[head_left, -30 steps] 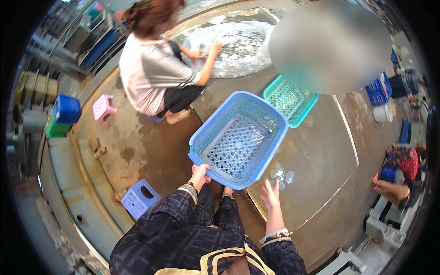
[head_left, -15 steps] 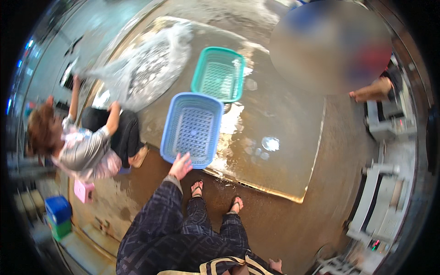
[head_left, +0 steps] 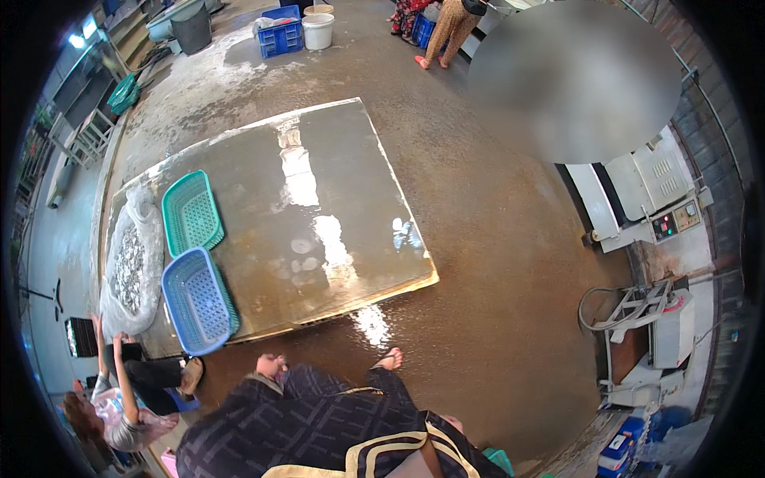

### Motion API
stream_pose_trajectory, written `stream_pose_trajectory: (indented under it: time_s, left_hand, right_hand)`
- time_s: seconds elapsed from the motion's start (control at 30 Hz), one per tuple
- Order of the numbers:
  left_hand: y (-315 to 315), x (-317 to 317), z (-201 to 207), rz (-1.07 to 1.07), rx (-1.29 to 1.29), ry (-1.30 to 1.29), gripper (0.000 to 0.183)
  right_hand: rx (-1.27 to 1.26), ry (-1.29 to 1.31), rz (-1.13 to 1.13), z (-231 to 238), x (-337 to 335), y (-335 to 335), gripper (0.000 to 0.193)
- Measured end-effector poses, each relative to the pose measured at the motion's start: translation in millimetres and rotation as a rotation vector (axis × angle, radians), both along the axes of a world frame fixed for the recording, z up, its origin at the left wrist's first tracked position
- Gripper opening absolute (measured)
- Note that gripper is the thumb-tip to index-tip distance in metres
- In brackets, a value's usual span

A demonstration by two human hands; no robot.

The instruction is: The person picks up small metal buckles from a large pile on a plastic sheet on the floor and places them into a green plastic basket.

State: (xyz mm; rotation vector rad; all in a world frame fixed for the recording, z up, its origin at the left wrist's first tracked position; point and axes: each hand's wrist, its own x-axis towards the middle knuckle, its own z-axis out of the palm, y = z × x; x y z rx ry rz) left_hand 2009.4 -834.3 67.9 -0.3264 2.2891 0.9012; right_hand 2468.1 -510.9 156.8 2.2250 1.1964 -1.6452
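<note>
My left hand (head_left: 272, 366) hangs near the platform's front edge, loosely open with nothing visible in it. Nearest to it is an empty blue plastic basket (head_left: 199, 307) with perforated walls, a short way off to the left. Behind that basket stands a similar green basket (head_left: 193, 215), also empty. Both rest on a wet, low platform (head_left: 263, 231). Only a bit of my right hand (head_left: 453, 423) shows past my dark patterned clothing; its fingers are hidden. A clear plastic bag (head_left: 131, 267) holding many small silvery things lies at the platform's left end.
A person (head_left: 119, 418) sits low at the left, arms reaching toward the bag. Machines (head_left: 661, 191) line the right side. Wet floor (head_left: 510, 319) surrounds the platform. At the back are a blue crate (head_left: 280, 36), a white bucket (head_left: 318, 32) and standing people.
My view has swung to the right, so platform and baskets appear farther left. My left hand has come away from the blue basket's near rim, back toward my body.
</note>
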Motion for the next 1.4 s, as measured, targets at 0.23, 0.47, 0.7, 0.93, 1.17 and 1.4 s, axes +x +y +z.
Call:
stream_pose_trajectory:
  time_s: [0.23, 0.47, 0.7, 0.93, 1.17, 1.4]
  left_hand:
    - [176, -22, 28, -0.796, -0.019, 0.058, 0.030]
    - [419, -1, 41, -0.500, 0.087, 0.047, 0.040]
    - [564, -30, 42, -0.724, 0.041, -0.075, 0.038]
    - [759, -138, 37, -0.673, 0.163, 0.065, 0.045]
    - [912, -292, 40, -0.366, 0.252, 0.061, 0.048]
    - [796, -352, 18, 0.164, -0.034, -0.062, 0.034]
  right_hand:
    - [0.050, 0.321, -0.086, -40, -25, 176, 0.044]
    - [0.046, 0.247, -0.014, -119, 29, 360, 0.038]
    - [0.162, 0.161, -0.001, 8, -79, 525, 0.030]
    - [0.149, 0.121, 0.026, -2, -189, 675, 0.022]
    - [0.067, 0.026, 0.187, -21, -346, 889, 0.014]
    - [0.181, 0.499, 0.387, -64, -684, 1179, 0.012]
